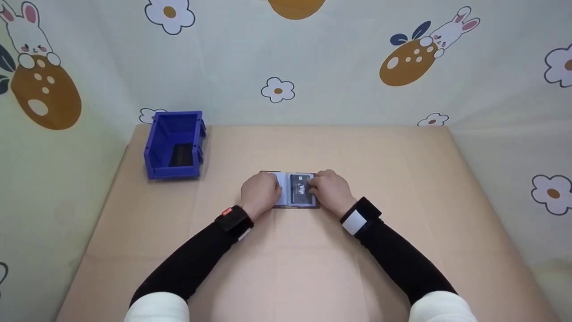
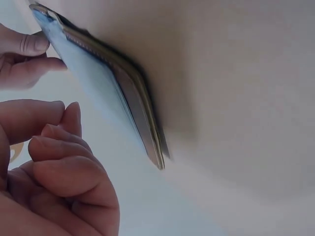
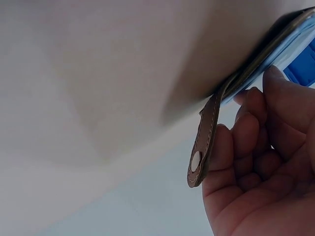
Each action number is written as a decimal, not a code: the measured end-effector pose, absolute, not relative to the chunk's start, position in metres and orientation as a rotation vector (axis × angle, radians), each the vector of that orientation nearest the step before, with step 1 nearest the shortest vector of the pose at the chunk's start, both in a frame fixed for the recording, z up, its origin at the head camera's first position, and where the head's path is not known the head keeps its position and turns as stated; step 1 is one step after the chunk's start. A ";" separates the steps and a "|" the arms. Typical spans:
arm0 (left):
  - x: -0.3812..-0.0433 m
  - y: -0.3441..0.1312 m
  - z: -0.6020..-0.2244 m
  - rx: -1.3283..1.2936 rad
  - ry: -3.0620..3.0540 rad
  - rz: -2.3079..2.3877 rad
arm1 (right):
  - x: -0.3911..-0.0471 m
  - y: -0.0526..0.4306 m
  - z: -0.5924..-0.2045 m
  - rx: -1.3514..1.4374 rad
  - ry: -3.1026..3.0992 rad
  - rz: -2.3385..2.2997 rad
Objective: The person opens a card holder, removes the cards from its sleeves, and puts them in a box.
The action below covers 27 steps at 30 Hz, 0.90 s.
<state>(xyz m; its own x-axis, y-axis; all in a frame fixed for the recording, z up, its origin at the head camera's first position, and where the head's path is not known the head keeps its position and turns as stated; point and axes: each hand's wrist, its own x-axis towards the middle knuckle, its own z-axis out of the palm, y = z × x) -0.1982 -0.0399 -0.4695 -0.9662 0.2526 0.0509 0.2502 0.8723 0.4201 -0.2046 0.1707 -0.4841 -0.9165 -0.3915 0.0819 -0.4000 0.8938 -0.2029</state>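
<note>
On a tan table (image 1: 308,268), an open card holder (image 1: 287,192) sat between the right hand (image 1: 333,190), pinching its right edge, and the curled left hand (image 1: 260,192), its grip unclear, where light, even pressure seemed best to avoid creasing.

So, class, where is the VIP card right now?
In the head view, the VIP card lies in the right half of the open card holder, next to the right hand.
</note>
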 end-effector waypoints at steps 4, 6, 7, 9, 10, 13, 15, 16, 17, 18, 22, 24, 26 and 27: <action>-0.199 -0.032 -0.473 0.436 3.027 0.695 | -0.205 0.171 -0.484 0.650 -3.019 0.328; -0.200 -0.028 -0.474 0.444 3.019 0.707 | -0.205 0.171 -0.484 0.654 -3.020 0.327; -0.200 -0.027 -0.474 0.449 3.016 0.705 | -0.205 0.171 -0.484 0.653 -3.022 0.329; -0.200 -0.024 -0.475 0.451 3.012 0.688 | -0.205 0.171 -0.484 0.648 -3.025 0.330; -0.200 -0.023 -0.476 0.450 3.008 0.681 | -0.205 0.171 -0.485 0.644 -3.027 0.328; -0.199 -0.019 -0.477 0.434 2.985 0.669 | -0.205 0.170 -0.485 0.629 -3.034 0.326; -0.198 -0.018 -0.478 0.426 2.973 0.666 | -0.205 0.170 -0.485 0.621 -3.037 0.322; -0.198 -0.017 -0.478 0.423 2.969 0.668 | -0.205 0.170 -0.485 0.618 -3.038 0.320; -0.198 -0.016 -0.479 0.421 2.966 0.672 | -0.205 0.170 -0.485 0.617 -3.037 0.319; -0.198 -0.016 -0.479 0.422 2.963 0.673 | -0.205 0.170 -0.485 0.616 -3.037 0.319; -0.198 -0.015 -0.480 0.419 2.957 0.682 | -0.205 0.170 -0.485 0.622 -3.029 0.325; -0.198 -0.015 -0.480 0.413 2.953 0.682 | -0.204 0.170 -0.485 0.626 -3.025 0.331; -0.198 -0.015 -0.480 0.405 2.949 0.673 | -0.204 0.171 -0.486 0.632 -3.017 0.331; -0.198 -0.015 -0.480 0.402 2.949 0.665 | -0.204 0.171 -0.486 0.634 -3.013 0.330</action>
